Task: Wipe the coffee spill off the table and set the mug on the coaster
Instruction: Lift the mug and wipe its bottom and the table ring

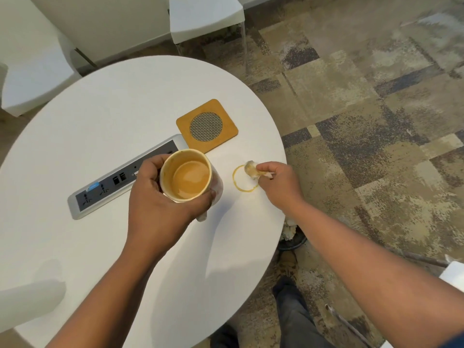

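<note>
My left hand (160,197) grips a white mug (187,179) holding milky coffee and keeps it lifted above the round white table (100,116). To its right a ring-shaped coffee spill (241,188) marks the tabletop. My right hand (278,182) pinches a crumpled, stained tissue (252,169) that touches the ring's upper right edge. A square brown coaster (207,125) with a round mesh centre lies beyond the mug and carries nothing.
A grey power strip (108,183) is set into the table left of the mug. White chairs (206,18) stand at the far side. Patterned carpet (376,109) lies to the right, and the table's edge runs close to the spill.
</note>
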A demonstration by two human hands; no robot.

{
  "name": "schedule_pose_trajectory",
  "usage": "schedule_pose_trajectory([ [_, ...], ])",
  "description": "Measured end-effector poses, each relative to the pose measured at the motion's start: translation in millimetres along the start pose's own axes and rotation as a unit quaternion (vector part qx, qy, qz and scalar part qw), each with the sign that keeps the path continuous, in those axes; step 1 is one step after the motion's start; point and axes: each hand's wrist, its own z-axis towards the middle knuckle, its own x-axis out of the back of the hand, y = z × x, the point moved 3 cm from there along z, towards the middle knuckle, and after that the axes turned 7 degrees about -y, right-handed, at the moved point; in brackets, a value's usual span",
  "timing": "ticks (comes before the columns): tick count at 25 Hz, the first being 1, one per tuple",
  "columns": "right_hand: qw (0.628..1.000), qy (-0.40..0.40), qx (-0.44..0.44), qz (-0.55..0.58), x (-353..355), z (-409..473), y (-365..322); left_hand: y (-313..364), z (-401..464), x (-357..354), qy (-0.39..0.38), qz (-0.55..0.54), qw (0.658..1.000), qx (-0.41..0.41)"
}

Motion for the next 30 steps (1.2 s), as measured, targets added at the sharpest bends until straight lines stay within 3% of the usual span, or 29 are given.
schedule_pose_trajectory([
  [5,0.973,0.039,0.086,-0.211,7,36,-7,-16,-3,0,-0.006,0.006,1.000,0.006],
  [8,0.951,0.018,0.105,-0.289,-2,54,-11,-21,-2,0,-0.001,0.008,1.000,0.011],
  [17,0.905,-0.159,0.148,-0.365,-42,53,-23,-29,1,4,0.012,0.020,1.000,0.015],
  [24,0.856,-0.260,0.140,-0.425,-24,29,-9,-33,-1,3,0.013,0.021,1.000,0.019],
  [27,0.890,-0.233,0.097,-0.380,2,28,-4,-35,-2,5,0.013,0.024,0.999,0.019],
  [30,0.975,-0.152,0.063,-0.149,25,40,-4,-38,-3,5,0.013,0.026,0.999,0.021],
])
